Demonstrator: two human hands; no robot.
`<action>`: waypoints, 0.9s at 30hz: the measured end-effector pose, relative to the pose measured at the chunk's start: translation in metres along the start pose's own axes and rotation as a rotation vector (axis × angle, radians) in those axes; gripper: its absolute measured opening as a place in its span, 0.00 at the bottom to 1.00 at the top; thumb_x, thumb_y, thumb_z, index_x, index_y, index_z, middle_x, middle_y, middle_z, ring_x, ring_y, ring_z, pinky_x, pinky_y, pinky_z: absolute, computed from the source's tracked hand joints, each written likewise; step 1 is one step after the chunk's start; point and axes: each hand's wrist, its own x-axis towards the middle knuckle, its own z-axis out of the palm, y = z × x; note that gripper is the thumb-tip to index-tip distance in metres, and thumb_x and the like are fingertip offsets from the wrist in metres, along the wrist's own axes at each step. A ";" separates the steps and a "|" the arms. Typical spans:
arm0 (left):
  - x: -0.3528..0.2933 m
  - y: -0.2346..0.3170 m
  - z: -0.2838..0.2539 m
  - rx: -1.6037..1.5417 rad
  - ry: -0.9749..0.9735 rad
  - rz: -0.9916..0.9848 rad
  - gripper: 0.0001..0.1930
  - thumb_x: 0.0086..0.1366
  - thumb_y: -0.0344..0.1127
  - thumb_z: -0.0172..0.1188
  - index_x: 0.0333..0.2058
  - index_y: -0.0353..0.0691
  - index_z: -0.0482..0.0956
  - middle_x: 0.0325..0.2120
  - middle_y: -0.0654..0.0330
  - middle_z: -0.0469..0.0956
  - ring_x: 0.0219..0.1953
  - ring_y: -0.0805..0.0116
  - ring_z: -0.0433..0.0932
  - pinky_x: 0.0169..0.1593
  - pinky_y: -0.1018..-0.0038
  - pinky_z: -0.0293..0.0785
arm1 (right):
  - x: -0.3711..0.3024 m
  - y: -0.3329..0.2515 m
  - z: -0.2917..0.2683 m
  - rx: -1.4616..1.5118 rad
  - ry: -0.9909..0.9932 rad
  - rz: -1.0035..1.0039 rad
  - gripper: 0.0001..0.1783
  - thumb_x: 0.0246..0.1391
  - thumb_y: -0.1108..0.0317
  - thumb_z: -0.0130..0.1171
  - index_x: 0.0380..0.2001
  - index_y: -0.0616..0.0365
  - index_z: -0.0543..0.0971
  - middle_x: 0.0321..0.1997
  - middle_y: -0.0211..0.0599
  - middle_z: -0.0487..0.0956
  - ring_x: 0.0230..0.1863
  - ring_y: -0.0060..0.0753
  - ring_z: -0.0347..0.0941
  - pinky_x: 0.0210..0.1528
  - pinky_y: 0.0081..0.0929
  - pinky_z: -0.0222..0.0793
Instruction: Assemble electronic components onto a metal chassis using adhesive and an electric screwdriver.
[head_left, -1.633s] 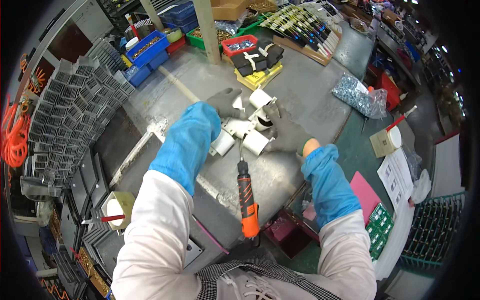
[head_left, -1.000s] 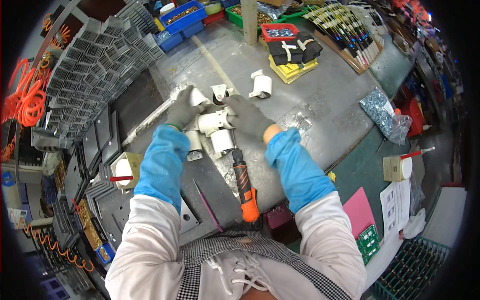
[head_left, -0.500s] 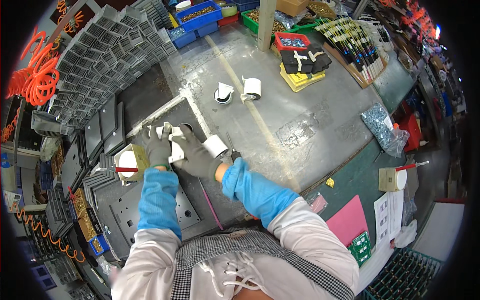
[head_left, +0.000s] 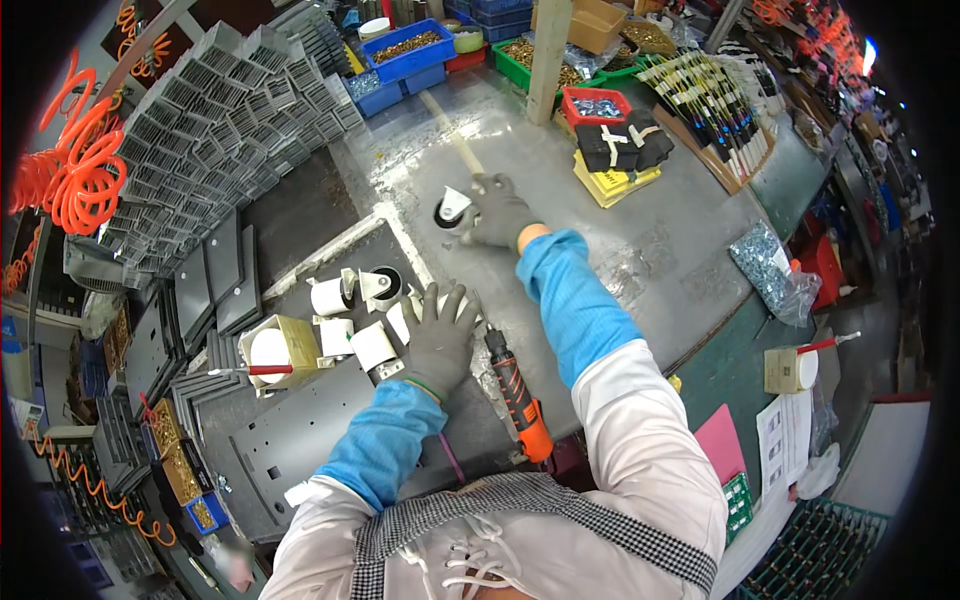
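My left hand [head_left: 440, 342], in a grey glove, has its fingers spread over a white caster wheel [head_left: 398, 322], which it partly hides. Beside it several more casters lie in a group, among them a white one [head_left: 373, 346] and one with a black wheel [head_left: 381, 287]. Farther off, my right hand [head_left: 498, 213] curls its gloved fingers over the spot where another caster stood, hiding what is under the palm. Against that hand's left side sits a caster with a black wheel and white bracket [head_left: 453, 207]. An orange and black power screwdriver [head_left: 519, 398] lies between my arms.
Grey metal brackets [head_left: 215, 120] are stacked at the far left. A flat dark plate with holes [head_left: 300, 430] lies near left, by a yellowish box with a white roll [head_left: 275, 352]. Parts bins [head_left: 408, 52] and a red tray [head_left: 596, 104] stand at the back.
My right hand has left the near casters and reached away to the two farther ones. My left hand has moved right and spread out, uncovering the caster group. The screwdriver shows more fully.
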 end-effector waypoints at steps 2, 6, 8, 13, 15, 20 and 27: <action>0.001 -0.009 -0.007 -0.007 -0.048 0.023 0.27 0.59 0.44 0.66 0.58 0.57 0.73 0.66 0.64 0.65 0.71 0.51 0.57 0.70 0.35 0.43 | 0.006 -0.009 0.025 0.128 0.035 -0.109 0.46 0.39 0.44 0.72 0.65 0.41 0.72 0.75 0.45 0.57 0.75 0.60 0.47 0.74 0.49 0.54; -0.013 -0.050 0.011 -0.006 0.210 -0.059 0.26 0.57 0.41 0.66 0.55 0.53 0.73 0.60 0.62 0.70 0.64 0.56 0.67 0.68 0.36 0.47 | 0.008 -0.073 0.058 0.521 0.081 -0.347 0.34 0.42 0.49 0.70 0.55 0.45 0.80 0.72 0.49 0.62 0.73 0.58 0.52 0.74 0.47 0.55; -0.017 -0.063 0.009 -0.038 0.231 -0.110 0.24 0.58 0.40 0.66 0.54 0.50 0.74 0.55 0.57 0.73 0.61 0.56 0.69 0.69 0.42 0.50 | 0.010 -0.103 0.079 0.473 0.055 -0.485 0.30 0.46 0.51 0.67 0.54 0.45 0.81 0.72 0.49 0.62 0.74 0.57 0.53 0.74 0.47 0.54; -0.047 -0.111 0.021 0.230 0.298 -0.212 0.18 0.59 0.38 0.60 0.49 0.47 0.76 0.53 0.55 0.74 0.61 0.54 0.69 0.68 0.40 0.53 | 0.003 -0.174 0.105 0.608 0.218 -0.433 0.29 0.49 0.53 0.64 0.56 0.45 0.80 0.72 0.55 0.59 0.73 0.67 0.49 0.74 0.52 0.51; -0.047 -0.125 0.019 0.259 0.230 -0.256 0.18 0.60 0.38 0.60 0.50 0.45 0.76 0.56 0.54 0.73 0.64 0.54 0.68 0.68 0.41 0.52 | 0.014 -0.193 0.119 0.714 0.221 -0.420 0.32 0.49 0.51 0.63 0.60 0.45 0.77 0.74 0.60 0.53 0.75 0.70 0.44 0.75 0.55 0.48; -0.030 -0.124 0.016 0.256 0.135 -0.418 0.29 0.59 0.41 0.65 0.60 0.48 0.71 0.65 0.57 0.68 0.69 0.53 0.61 0.71 0.46 0.49 | 0.017 -0.181 0.093 0.737 -0.044 -0.303 0.39 0.55 0.44 0.61 0.68 0.43 0.67 0.78 0.59 0.45 0.78 0.74 0.33 0.76 0.59 0.43; -0.034 -0.135 0.005 0.250 0.214 -0.461 0.38 0.56 0.43 0.70 0.66 0.53 0.66 0.68 0.55 0.62 0.72 0.44 0.54 0.71 0.43 0.46 | -0.063 -0.033 0.035 0.471 0.340 -0.210 0.17 0.56 0.58 0.61 0.45 0.55 0.83 0.50 0.44 0.81 0.51 0.47 0.78 0.54 0.38 0.73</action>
